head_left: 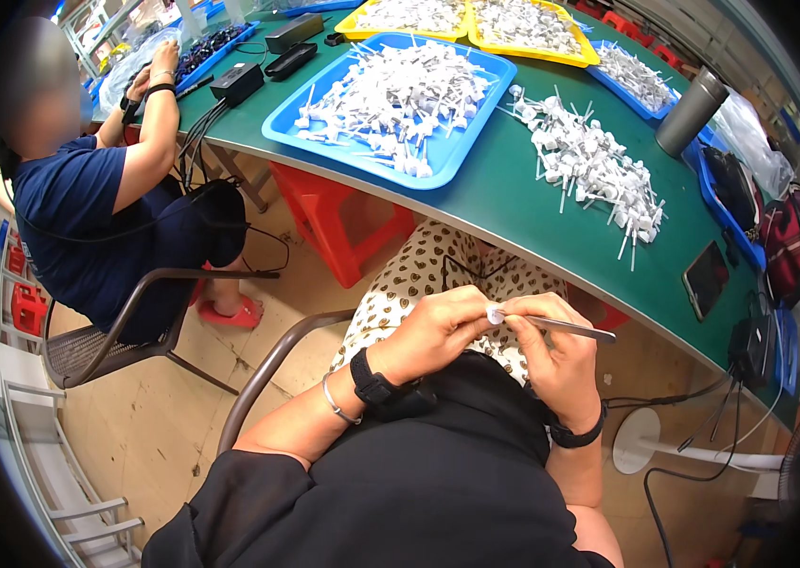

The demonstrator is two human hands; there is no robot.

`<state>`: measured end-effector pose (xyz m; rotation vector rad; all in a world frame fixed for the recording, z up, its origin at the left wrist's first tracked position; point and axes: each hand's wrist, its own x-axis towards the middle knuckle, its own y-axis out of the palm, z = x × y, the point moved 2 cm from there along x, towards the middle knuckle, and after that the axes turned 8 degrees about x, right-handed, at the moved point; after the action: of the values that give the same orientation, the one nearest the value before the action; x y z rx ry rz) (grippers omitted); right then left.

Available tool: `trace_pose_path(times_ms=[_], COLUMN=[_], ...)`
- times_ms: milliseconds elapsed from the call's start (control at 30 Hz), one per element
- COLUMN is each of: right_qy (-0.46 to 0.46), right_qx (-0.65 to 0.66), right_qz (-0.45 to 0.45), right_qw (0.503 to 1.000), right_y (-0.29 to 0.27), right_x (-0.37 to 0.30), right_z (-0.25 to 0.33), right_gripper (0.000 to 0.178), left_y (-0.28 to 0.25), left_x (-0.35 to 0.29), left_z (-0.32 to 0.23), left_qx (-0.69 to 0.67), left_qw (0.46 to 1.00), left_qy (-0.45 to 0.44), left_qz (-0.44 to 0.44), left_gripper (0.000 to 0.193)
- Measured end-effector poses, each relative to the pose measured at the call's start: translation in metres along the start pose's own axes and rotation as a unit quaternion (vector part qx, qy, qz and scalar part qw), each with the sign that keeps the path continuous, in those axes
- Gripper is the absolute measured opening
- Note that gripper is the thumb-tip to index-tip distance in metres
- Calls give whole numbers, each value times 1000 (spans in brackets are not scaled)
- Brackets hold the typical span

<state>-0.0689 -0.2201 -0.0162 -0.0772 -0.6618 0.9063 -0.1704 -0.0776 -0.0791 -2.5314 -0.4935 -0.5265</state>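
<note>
Over my lap, my left hand [426,329] pinches a small white plastic piece [495,314] between thumb and fingers. My right hand [559,360] grips a slim, flat grey metal tool [578,328], perhaps a knife or tweezers. The tool's inner end meets the white piece, and its blunt outer end sticks out to the right. My fingers partly hide both things. Beyond my hands, a loose pile of similar white pieces with thin stems [589,161] lies on the green table [485,204]. A blue tray [282,121] to its left carries a large heap of them.
Yellow trays [485,52] of white pieces stand at the back. A grey flask [693,112], a phone [706,281] and a black adapter [752,343] are on the table's right. At left, a seated co-worker [102,189] handles things. A red stool [324,213] stands under the table.
</note>
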Motion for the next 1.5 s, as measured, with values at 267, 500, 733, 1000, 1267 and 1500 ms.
trace_pose_path(times_ms=[267, 500, 733, 1000, 1267, 1500], right_qy=[64, 79, 77, 80, 48, 34], right_qx=[203, 230, 220, 243, 252, 254], right_qz=[-91, -107, -99, -119, -177, -210], right_qw=[973, 964, 967, 959, 950, 944], right_y=[-3, 0, 0, -3, -17, -27], right_x=[-8, -8, -8, -10, -8, -8], right_z=[-13, -14, -16, -17, -13, -10], right_gripper=[15, 15, 14, 15, 16, 16], left_y=[-7, -5, -7, -15, -93, -163], left_x=[6, 7, 6, 11, 76, 127], left_z=[-10, -7, -10, -15, -19, 18], left_qx=[-115, -127, -101, -67, 126, 589], left_qw=[990, 989, 991, 995, 966, 764], left_qy=[-76, -71, -81, -74, 61, -18], left_qz=[18, 13, 26, 3, -218, -262], left_gripper=[21, 23, 23, 19, 10, 50])
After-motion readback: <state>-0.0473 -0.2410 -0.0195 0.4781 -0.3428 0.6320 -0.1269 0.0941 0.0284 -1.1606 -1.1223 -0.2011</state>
